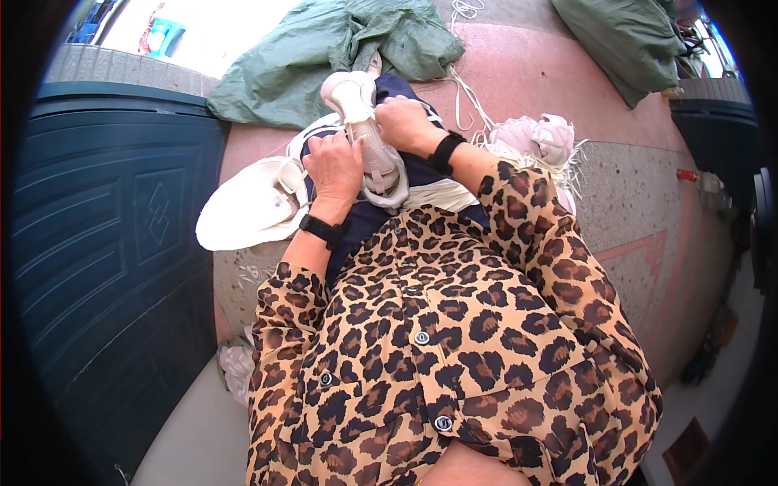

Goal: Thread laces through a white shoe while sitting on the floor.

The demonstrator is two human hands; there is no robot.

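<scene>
Head view: left hand (335, 167), right hand (405, 125) both curled nearly closed, holding pale shoe (374, 151) between them.

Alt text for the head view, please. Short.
Seen from above, a person's left hand and right hand are at a pale shoe over their lap. A curved white piece lies to the left and a pale pink bundle to the right; green sheeting lies ahead.

The pale shoe (374, 152) looks like cloth, the green sheet (279, 69) creased plastic.
</scene>
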